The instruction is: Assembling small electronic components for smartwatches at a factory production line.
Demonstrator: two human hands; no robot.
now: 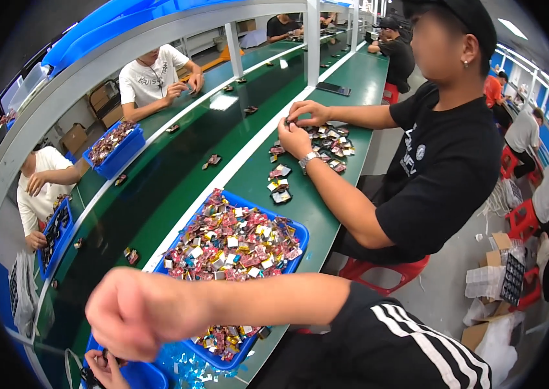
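My right arm, in a black sleeve with white stripes, reaches across to the lower left. Its hand, my right hand [125, 314], is a slightly blurred fist above the belt's edge, and whatever it may hold is hidden. Below it, at the lower edge, my left hand [107, 371] pinches a small dark part [113, 358], mostly covered by fingers. Beneath both lies a blue bin [148, 375], largely hidden. Under my forearm stands a blue tray [301, 241] heaped with small electronic modules [235, 236] in red, yellow, white and silver.
Blue film scraps [187, 366] lie beside the tray. A green conveyor belt [177, 162] carries scattered modules. A co-worker in black [436, 168] handles a part over a pile of modules [329, 146]; a phone [333, 89] lies farther off. Across the belt, people work beside blue bins [115, 150].
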